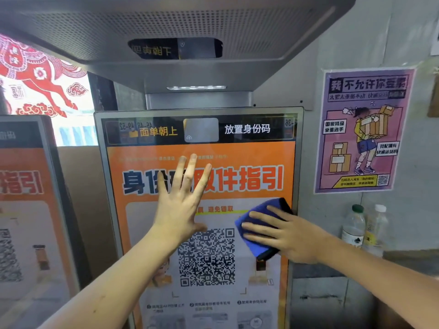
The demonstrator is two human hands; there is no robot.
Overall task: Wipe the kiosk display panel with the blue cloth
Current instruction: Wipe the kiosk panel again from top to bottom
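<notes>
Two clear plastic bottles stand on a ledge to the right of the kiosk display panel (pixel 199 186): the green-capped bottle (pixel 353 225) and, just beside it, the white-capped bottle (pixel 376 227). We cannot tell what either holds.

Our left hand (pixel 180 205) lies flat against the panel, fingers spread wide over the bold black lettering on the orange band, gripping nothing. Our right hand (pixel 282 236) presses the blue cloth (pixel 260 224) against the panel near its right edge, just right of the QR code (pixel 206 256); the fingers are stretched out nearly straight across the cloth, pinning it rather than clutching it. The cloth shows a dark edge along its far side.

A grey perforated hood (pixel 166 32) overhangs the panel. Right of the panel, a purple poster (pixel 363 129) of a figure carrying boxes is stuck to the wall. Left of the panel stands a second kiosk (pixel 31 210), cut off by the frame edge, with a red paper-cut horse (pixel 40 77) on the window above it.

The panel's lower part runs out of frame, its small print is blurred, and our hands cover part of the headline and the white area beside the code.
</notes>
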